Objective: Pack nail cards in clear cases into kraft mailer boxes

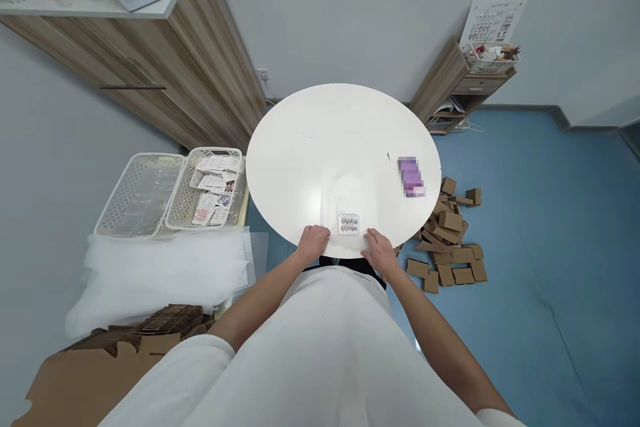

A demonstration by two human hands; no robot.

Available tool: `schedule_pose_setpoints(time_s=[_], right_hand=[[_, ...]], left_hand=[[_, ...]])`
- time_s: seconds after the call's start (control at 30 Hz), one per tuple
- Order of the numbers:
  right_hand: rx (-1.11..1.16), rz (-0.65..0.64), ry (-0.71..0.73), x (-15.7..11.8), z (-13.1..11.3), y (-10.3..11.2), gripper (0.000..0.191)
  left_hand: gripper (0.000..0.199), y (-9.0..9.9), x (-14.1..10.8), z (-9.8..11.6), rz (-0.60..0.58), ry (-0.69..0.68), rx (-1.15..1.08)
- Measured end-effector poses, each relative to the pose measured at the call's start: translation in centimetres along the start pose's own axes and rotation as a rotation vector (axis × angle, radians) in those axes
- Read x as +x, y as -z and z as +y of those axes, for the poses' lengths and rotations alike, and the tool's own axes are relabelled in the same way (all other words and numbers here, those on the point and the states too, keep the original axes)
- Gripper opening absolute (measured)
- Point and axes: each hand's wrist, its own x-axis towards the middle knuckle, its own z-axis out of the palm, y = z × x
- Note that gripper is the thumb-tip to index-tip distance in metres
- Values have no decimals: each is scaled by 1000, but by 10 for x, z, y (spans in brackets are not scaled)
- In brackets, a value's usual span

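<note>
A thin, see-through white packing sheet (350, 197) lies on the white oval table (290, 140), reaching its near edge. On the sheet rests a small clear plastic box (349, 223) with two rows of small, nail-like pieces inside. My left hand (315, 241) is at the sheet's near left edge, its fingers curled onto it. At the near right edge my right hand (379, 251) pinches the sheet with thumb and fingers. The box sits between both hands, and neither hand touches it.
A blurred purple pack (411, 177) lies on the table's right side. White baskets (205, 193) with cards stand left, beside a stack of white sheets (170, 273) and flat cardboard (110, 367). Small brown boxes (453, 233) are heaped on the blue floor at right.
</note>
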Motion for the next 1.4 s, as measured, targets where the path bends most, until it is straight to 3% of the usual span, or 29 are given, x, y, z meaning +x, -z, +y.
schedule_pose_setpoints(time_s=[0.07, 0.43, 0.57, 0.77, 0.9, 1.0, 1.13, 1.33, 1.4], right_hand=[[33, -6, -35, 1, 7, 1, 19], [115, -193, -321, 43, 17, 33, 25], [91, -196, -416, 60, 17, 31, 24], [71, -169, -479, 69, 15, 19, 20], [-22, 3, -392, 67, 11, 12, 17], [-129, 103, -180, 65, 8, 9, 24], [-184, 31, 70, 64, 4, 8, 35], [-145, -22, 140, 67, 0, 17, 22], [-110, -69, 145, 71, -1, 21, 17]], left_hand=[[21, 3, 1, -3, 5, 5, -35], [23, 20, 19, -24, 18, 215, -441], [19, 21, 31, -27, 41, 313, -415], [17, 19, 45, -27, 32, 391, -197], [16, 15, 49, -30, 60, 300, -104], [22, 12, 50, -33, 151, 141, -20], [32, 8, 50, -35, 153, -131, 99], [32, 16, 49, -20, 139, -288, 113], [34, 17, 50, -13, 85, -352, 87]])
